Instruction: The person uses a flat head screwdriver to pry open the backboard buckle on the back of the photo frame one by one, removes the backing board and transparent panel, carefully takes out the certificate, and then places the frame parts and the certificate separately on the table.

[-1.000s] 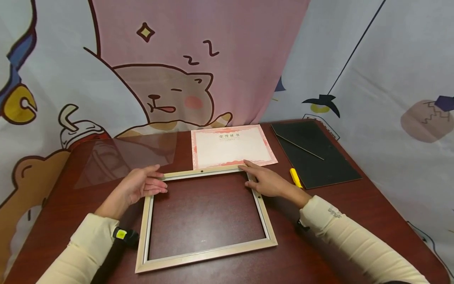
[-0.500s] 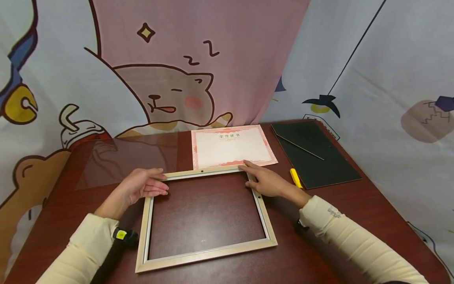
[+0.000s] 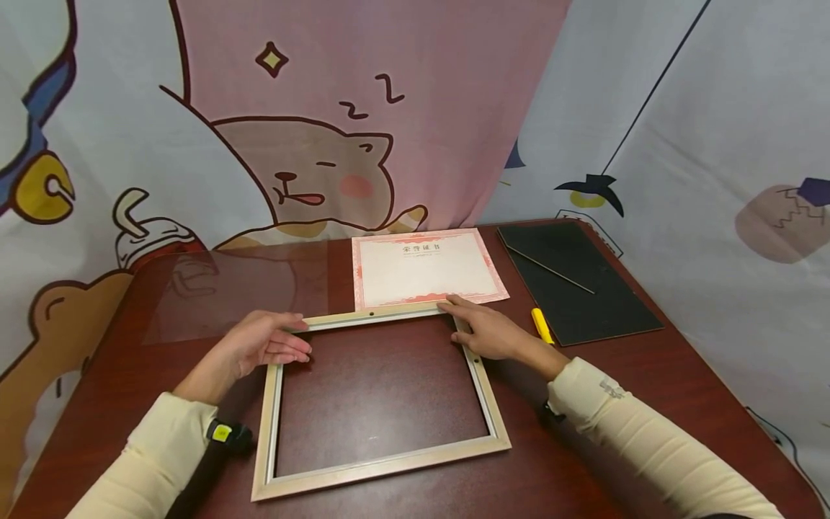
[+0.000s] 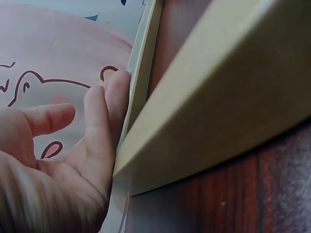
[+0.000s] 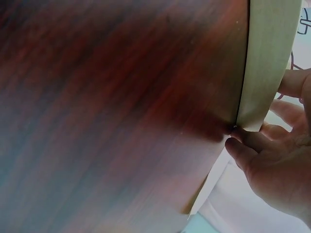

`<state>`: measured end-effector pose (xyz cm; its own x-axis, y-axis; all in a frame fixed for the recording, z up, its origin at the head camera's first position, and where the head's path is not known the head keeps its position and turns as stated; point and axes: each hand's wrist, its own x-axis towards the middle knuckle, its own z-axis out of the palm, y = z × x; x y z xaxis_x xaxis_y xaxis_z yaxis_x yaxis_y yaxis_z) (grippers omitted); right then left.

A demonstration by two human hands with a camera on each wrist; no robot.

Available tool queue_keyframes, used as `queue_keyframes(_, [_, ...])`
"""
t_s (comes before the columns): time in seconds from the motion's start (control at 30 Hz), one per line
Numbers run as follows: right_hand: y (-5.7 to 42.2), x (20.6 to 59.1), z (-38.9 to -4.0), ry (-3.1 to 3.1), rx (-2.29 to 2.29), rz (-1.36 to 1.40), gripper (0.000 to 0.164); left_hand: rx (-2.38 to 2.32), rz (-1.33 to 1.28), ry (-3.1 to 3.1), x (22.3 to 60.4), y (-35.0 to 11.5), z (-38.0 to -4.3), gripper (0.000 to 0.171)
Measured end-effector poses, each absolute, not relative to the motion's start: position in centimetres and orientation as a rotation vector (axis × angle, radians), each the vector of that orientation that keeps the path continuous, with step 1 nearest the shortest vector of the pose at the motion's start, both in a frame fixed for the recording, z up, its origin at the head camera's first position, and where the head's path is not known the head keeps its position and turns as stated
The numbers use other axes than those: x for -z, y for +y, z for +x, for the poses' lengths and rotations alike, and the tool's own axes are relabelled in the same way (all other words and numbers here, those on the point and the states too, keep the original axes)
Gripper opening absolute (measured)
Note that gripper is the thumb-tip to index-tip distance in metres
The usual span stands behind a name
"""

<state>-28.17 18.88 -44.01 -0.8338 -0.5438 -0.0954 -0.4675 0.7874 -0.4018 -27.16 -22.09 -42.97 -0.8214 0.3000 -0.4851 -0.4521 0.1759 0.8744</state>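
A pale wooden picture frame (image 3: 382, 470) with an inner silver-grey rim lies flat on the dark red-brown table (image 3: 382, 404). My left hand (image 3: 259, 346) rests at its far left corner, fingers extended; the left wrist view shows them lying along the frame's outer side (image 4: 194, 116). At the far right corner is my right hand (image 3: 489, 331), its index finger laid over the far bar and its thumb by the right bar. In the right wrist view, the fingertips touch the frame corner (image 5: 262, 92). Behind the frame lies a certificate (image 3: 421, 270) with a pink border.
A clear sheet (image 3: 246, 288) lies at the back left. On the right are a black board (image 3: 583, 295) with a thin stick (image 3: 551, 269) on it and a yellow marker-like object (image 3: 542, 326) beside it. A cartoon-printed curtain (image 3: 454, 108) hangs behind the table.
The fingers of my left hand have shifted slightly right and down at the frame's corner. The head view has moved a little; my right hand stays at its corner.
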Motion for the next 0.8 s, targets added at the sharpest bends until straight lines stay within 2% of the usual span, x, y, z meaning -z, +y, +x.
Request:
queue_keyframes(0.2, [18.8, 44.1, -28.2, 2.767, 0.545, -0.777, 0.063, -1.703, -0.056, 1.901, 42.7, -22.0, -27.1, 0.051])
queue_keyframes(0.47, [18.9, 44.4, -28.3, 2.772, 0.517, -0.769, 0.065, -1.633, 0.24, 2.18, 41.4, -21.0, -26.5, 0.051])
queue_keyframes(0.63, [18.8, 44.3, -28.2, 2.78, 0.497, -0.764, 0.067, -1.336, 0.45, 2.586, 40.4, -20.0, -25.5, 0.051])
queue_keyframes(0.8, [18.9, 44.3, -28.0, 2.795, 0.467, -0.757, 0.069, -0.909, 0.695, 2.87, 40.0, -19.4, -24.5, 0.067])
